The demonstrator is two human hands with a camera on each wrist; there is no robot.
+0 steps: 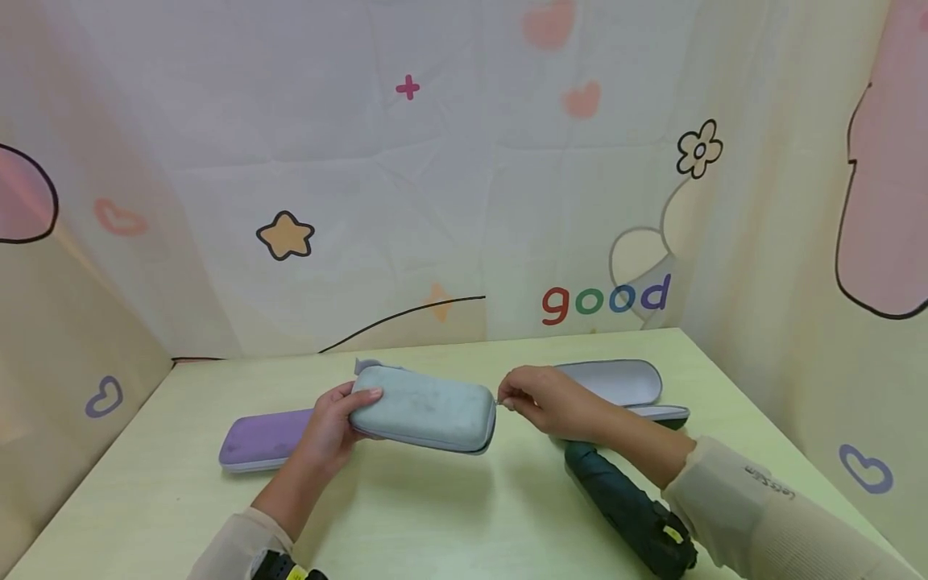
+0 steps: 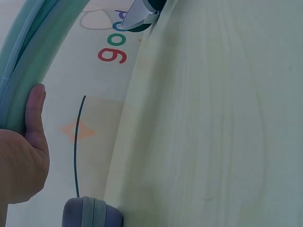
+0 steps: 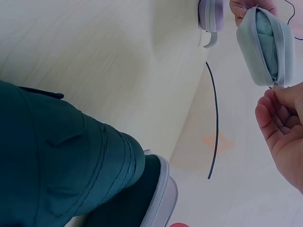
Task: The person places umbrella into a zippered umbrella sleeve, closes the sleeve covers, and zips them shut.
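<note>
My left hand point(image 1: 335, 427) holds a pale blue-green zippered case point(image 1: 428, 409) by its left end, thumb on top, in the air above the table. At the case's right end, my right hand point(image 1: 554, 403) pinches the zipper pull point(image 3: 275, 86) between thumb and fingers. In the right wrist view the zipper stands parted along one side, and teal material point(image 3: 266, 40) shows inside the case. A purple case point(image 1: 264, 439) lies on the table behind my left forearm, partly hidden by the hand.
Beneath my right forearm lies a folded dark green umbrella point(image 1: 627, 507). Behind that arm, an open case with a pale lilac lid point(image 1: 616, 380) rests on the table point(image 1: 428, 515). A printed curtain point(image 1: 435, 177) hangs along the back and sides.
</note>
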